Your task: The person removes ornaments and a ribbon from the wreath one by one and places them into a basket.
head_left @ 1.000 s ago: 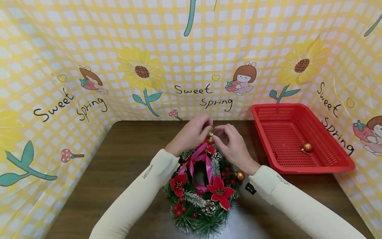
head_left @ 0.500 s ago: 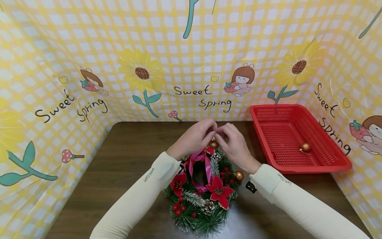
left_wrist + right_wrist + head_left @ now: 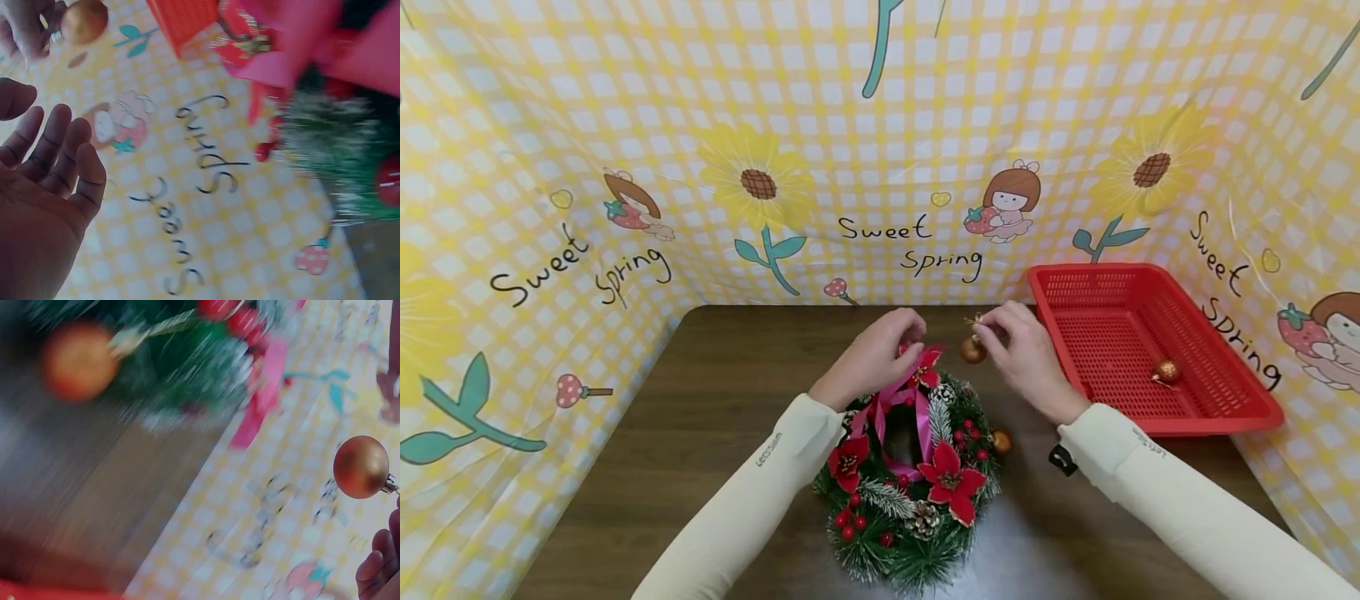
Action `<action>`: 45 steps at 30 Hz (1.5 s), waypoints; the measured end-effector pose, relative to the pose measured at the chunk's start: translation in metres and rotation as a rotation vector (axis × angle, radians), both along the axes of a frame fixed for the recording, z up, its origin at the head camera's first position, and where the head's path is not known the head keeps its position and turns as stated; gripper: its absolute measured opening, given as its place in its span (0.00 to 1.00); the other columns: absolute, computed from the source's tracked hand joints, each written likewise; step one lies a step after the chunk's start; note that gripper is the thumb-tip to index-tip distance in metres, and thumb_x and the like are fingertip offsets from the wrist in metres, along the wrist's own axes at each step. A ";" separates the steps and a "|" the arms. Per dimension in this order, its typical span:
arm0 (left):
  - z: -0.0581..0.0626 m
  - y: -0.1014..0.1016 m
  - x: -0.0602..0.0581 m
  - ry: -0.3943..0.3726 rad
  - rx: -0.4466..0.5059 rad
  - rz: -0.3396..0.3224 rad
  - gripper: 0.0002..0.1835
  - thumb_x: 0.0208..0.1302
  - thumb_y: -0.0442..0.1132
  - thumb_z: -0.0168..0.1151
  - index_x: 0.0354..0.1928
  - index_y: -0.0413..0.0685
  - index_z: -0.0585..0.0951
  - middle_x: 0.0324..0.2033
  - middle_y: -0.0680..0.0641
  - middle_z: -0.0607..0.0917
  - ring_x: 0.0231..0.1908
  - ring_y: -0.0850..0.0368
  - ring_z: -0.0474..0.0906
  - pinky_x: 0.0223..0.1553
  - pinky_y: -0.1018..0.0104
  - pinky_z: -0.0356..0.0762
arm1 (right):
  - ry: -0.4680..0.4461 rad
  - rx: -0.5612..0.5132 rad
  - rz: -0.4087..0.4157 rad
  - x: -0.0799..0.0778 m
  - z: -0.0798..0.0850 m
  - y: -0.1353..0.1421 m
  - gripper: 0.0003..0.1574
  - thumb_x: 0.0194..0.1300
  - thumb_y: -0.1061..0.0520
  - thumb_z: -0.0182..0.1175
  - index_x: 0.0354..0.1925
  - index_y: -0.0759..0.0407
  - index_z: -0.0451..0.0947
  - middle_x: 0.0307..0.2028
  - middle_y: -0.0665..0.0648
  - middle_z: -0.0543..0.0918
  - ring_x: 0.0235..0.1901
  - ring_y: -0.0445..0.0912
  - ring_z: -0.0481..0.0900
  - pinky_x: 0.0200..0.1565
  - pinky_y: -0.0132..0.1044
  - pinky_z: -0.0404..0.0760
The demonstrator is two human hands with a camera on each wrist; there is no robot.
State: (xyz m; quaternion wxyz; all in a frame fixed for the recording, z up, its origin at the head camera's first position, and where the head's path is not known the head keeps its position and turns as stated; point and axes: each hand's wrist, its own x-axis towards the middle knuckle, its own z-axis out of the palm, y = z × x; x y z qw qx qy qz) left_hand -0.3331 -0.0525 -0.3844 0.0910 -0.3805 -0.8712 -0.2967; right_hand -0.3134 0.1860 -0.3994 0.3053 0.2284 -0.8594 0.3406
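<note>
My right hand [image 3: 1026,354] pinches the string loop of a gold Christmas ball ornament [image 3: 973,350], which hangs just below the fingertips, beyond the wreath's back right side. In the right wrist view that gold ball [image 3: 361,467] shows its silver cap close to the fingers. My left hand [image 3: 880,354] is over the back of the wreath [image 3: 917,533], fingers loosely bent and holding nothing; the left wrist view shows its palm [image 3: 37,231] with fingers spread apart. The wreath carries red poinsettias [image 3: 953,483], pink ribbon [image 3: 883,433], pinecones and berries. A second gold ball [image 3: 1000,442] hangs at its right side.
A red plastic basket [image 3: 1165,421] stands at the back right, with one gold glittery ball [image 3: 1167,371] inside. The brown wooden table [image 3: 715,433] ends at a yellow checked cloth backdrop [image 3: 820,150] behind and on both sides.
Both hands were together at the ornament's string above the wreath. They have parted: my right hand has moved right with the gold ball, and the left has drawn slightly left, without it.
</note>
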 end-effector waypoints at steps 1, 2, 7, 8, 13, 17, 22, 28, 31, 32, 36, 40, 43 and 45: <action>-0.004 -0.003 -0.001 -0.016 -0.002 0.019 0.07 0.64 0.35 0.58 0.43 0.46 0.74 0.37 0.53 0.75 0.36 0.59 0.71 0.40 0.67 0.71 | -0.009 0.006 -0.025 -0.002 0.000 0.008 0.04 0.64 0.58 0.62 0.33 0.58 0.79 0.31 0.51 0.74 0.32 0.44 0.68 0.34 0.38 0.68; -0.009 -0.005 -0.002 -0.034 -0.005 0.036 0.07 0.64 0.35 0.58 0.43 0.46 0.74 0.37 0.53 0.75 0.35 0.58 0.71 0.39 0.66 0.71 | -0.022 0.013 -0.054 -0.005 0.000 0.016 0.05 0.64 0.58 0.62 0.33 0.58 0.79 0.30 0.51 0.74 0.32 0.44 0.68 0.34 0.39 0.67; -0.032 -0.018 -0.010 -0.157 -0.057 0.108 0.09 0.64 0.36 0.59 0.45 0.43 0.76 0.36 0.51 0.75 0.36 0.57 0.70 0.40 0.62 0.72 | -0.133 0.056 -0.224 -0.013 0.002 0.058 0.08 0.64 0.58 0.60 0.33 0.62 0.80 0.30 0.56 0.74 0.33 0.50 0.69 0.35 0.44 0.67; -0.037 -0.020 -0.011 -0.185 -0.086 0.120 0.09 0.64 0.37 0.59 0.45 0.44 0.76 0.37 0.51 0.75 0.36 0.57 0.71 0.40 0.61 0.72 | -0.161 0.064 -0.262 -0.013 0.002 0.066 0.08 0.65 0.58 0.60 0.33 0.63 0.80 0.31 0.57 0.75 0.34 0.51 0.69 0.36 0.45 0.68; -0.054 -0.030 -0.016 -0.275 -0.237 0.157 0.11 0.65 0.41 0.60 0.46 0.45 0.77 0.39 0.50 0.75 0.38 0.56 0.70 0.42 0.61 0.71 | -0.309 0.088 -0.393 -0.013 0.005 0.099 0.12 0.66 0.54 0.57 0.36 0.64 0.79 0.34 0.61 0.75 0.37 0.55 0.70 0.37 0.50 0.69; -0.059 -0.033 -0.017 -0.289 -0.249 0.148 0.12 0.65 0.40 0.60 0.47 0.45 0.77 0.40 0.50 0.75 0.38 0.56 0.69 0.42 0.60 0.71 | -0.373 0.100 -0.444 -0.010 0.005 0.119 0.15 0.66 0.52 0.56 0.35 0.63 0.80 0.33 0.62 0.78 0.34 0.55 0.71 0.32 0.50 0.71; -0.058 -0.033 -0.016 -0.283 -0.238 0.133 0.12 0.64 0.40 0.60 0.47 0.44 0.78 0.39 0.50 0.75 0.38 0.55 0.69 0.42 0.59 0.71 | -0.447 0.121 -0.510 -0.006 0.003 0.134 0.16 0.66 0.52 0.53 0.34 0.63 0.79 0.31 0.62 0.79 0.30 0.55 0.72 0.25 0.47 0.71; -0.057 -0.035 -0.015 -0.275 -0.275 0.126 0.13 0.61 0.38 0.64 0.47 0.46 0.77 0.42 0.49 0.74 0.42 0.54 0.68 0.44 0.59 0.71 | -0.460 0.118 -0.533 -0.003 0.002 0.138 0.16 0.66 0.52 0.52 0.33 0.63 0.78 0.31 0.62 0.79 0.32 0.56 0.73 0.27 0.50 0.72; -0.058 -0.036 -0.014 -0.272 -0.291 0.119 0.14 0.59 0.37 0.65 0.47 0.47 0.77 0.44 0.49 0.74 0.44 0.53 0.67 0.45 0.58 0.70 | -0.434 0.110 -0.519 -0.003 0.001 0.135 0.15 0.66 0.52 0.53 0.34 0.63 0.78 0.30 0.62 0.79 0.32 0.56 0.73 0.28 0.50 0.73; -0.058 -0.036 -0.014 -0.272 -0.293 0.117 0.14 0.59 0.36 0.65 0.47 0.48 0.77 0.44 0.49 0.74 0.45 0.53 0.67 0.45 0.58 0.70 | -0.426 0.107 -0.511 -0.002 0.002 0.132 0.15 0.65 0.52 0.54 0.34 0.63 0.78 0.31 0.62 0.79 0.33 0.56 0.72 0.29 0.50 0.73; -0.058 -0.036 -0.014 -0.267 -0.294 0.116 0.13 0.59 0.36 0.65 0.46 0.48 0.77 0.44 0.49 0.74 0.46 0.53 0.66 0.46 0.58 0.70 | -0.383 0.096 -0.484 0.002 0.003 0.118 0.14 0.65 0.52 0.54 0.35 0.63 0.77 0.33 0.61 0.76 0.36 0.56 0.69 0.34 0.51 0.70; -0.058 -0.037 -0.015 -0.263 -0.287 0.118 0.13 0.59 0.37 0.65 0.46 0.49 0.77 0.43 0.49 0.74 0.46 0.53 0.66 0.47 0.58 0.69 | -0.329 0.089 -0.465 0.007 0.008 0.100 0.12 0.65 0.54 0.53 0.35 0.62 0.76 0.35 0.60 0.74 0.38 0.55 0.66 0.36 0.50 0.68; -0.059 -0.037 -0.016 -0.262 -0.286 0.117 0.13 0.59 0.37 0.65 0.46 0.49 0.77 0.43 0.50 0.74 0.47 0.54 0.67 0.48 0.58 0.69 | -0.300 0.088 -0.442 0.011 0.011 0.088 0.10 0.64 0.55 0.54 0.35 0.61 0.76 0.35 0.59 0.75 0.38 0.54 0.66 0.36 0.49 0.68; -0.059 -0.037 -0.016 -0.263 -0.288 0.116 0.13 0.59 0.37 0.65 0.46 0.49 0.77 0.43 0.50 0.74 0.47 0.54 0.67 0.48 0.58 0.69 | -0.293 0.093 -0.421 0.013 0.013 0.082 0.09 0.64 0.55 0.55 0.36 0.61 0.76 0.35 0.59 0.76 0.37 0.54 0.66 0.37 0.49 0.68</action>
